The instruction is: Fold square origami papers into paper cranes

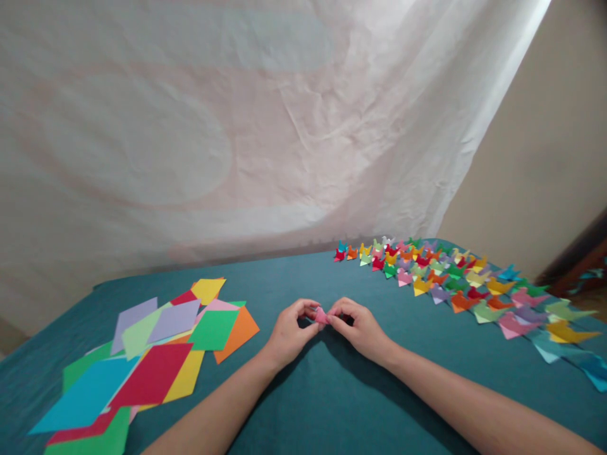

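Observation:
A small piece of folded pink paper (321, 315) is held between my two hands, just above the table near its middle. My left hand (294, 328) pinches its left side with thumb and fingers. From the right, my right hand (356, 327) pinches the other edge between thumb and forefinger. The fingertips cover part of the paper, so its full shape is hidden.
Loose sheets of coloured paper (161, 373) lie in an overlapping pile on the left. Rows of small folded paper birds (422, 285) in many colours stand on the right. A green cloth (294, 404) covers the table; a pale sheet (260, 139) hangs behind.

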A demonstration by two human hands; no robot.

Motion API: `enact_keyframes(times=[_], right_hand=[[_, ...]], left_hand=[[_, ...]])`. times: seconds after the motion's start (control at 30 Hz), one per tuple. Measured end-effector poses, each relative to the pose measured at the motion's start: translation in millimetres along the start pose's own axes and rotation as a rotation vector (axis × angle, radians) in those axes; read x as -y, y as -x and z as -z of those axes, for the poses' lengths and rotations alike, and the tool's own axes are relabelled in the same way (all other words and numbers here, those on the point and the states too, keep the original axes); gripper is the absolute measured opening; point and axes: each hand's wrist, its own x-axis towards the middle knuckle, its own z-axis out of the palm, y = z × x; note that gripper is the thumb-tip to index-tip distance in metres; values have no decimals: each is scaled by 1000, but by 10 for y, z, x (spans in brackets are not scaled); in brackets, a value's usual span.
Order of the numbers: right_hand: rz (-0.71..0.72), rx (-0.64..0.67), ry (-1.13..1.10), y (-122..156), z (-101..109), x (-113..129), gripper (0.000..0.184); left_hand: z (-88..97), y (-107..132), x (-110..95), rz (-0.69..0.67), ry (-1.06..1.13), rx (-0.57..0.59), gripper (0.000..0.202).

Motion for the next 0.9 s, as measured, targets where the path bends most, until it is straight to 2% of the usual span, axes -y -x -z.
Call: enact_keyframes(times=[0.23,0.57,0.9], right_hand=[[-21,0,-24,0,21,29,13],[51,86,-1,6,-1,33,21],[36,104,13,-6,36,58,21]], left_hand=[[5,-10,-20,15,59,-5,21],[-28,-6,34,55,107,27,26],[-11,-4,3,74,123,28,25]])
